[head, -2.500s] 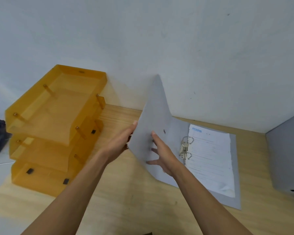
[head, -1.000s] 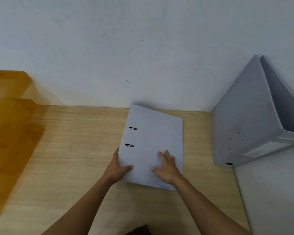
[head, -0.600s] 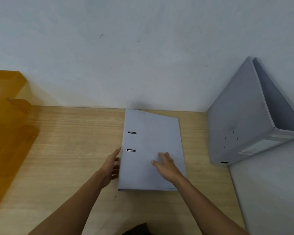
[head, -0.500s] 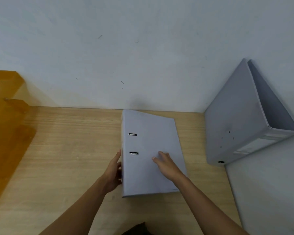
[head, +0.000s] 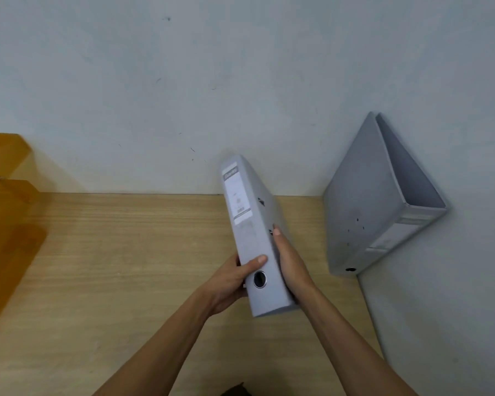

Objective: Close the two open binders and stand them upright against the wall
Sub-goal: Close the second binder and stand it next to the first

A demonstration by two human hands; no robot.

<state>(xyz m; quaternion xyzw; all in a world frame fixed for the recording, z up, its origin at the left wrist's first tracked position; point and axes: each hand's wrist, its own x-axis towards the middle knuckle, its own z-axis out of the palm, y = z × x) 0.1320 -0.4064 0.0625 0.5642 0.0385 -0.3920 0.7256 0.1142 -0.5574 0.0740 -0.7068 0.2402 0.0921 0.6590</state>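
A closed grey binder [head: 247,232] is lifted off the wooden desk [head: 126,252], spine turned up toward me, its labelled end pointing at the back wall. My left hand [head: 229,278] grips its left cover with the thumb across the spine near the finger hole. My right hand [head: 290,261] is pressed flat against its right cover. A second grey binder [head: 363,204] stands in the right corner, leaning against the right wall, its covers slightly apart at the top.
An orange stacked letter tray [head: 9,212] stands at the left edge of the desk. A pale wall [head: 183,95] runs along the back and another wall [head: 455,310] closes the desk on the right.
The binder was closed flat on the desk with my hands on its cover. Both hands have since gripped it and raised it on edge, spine up.
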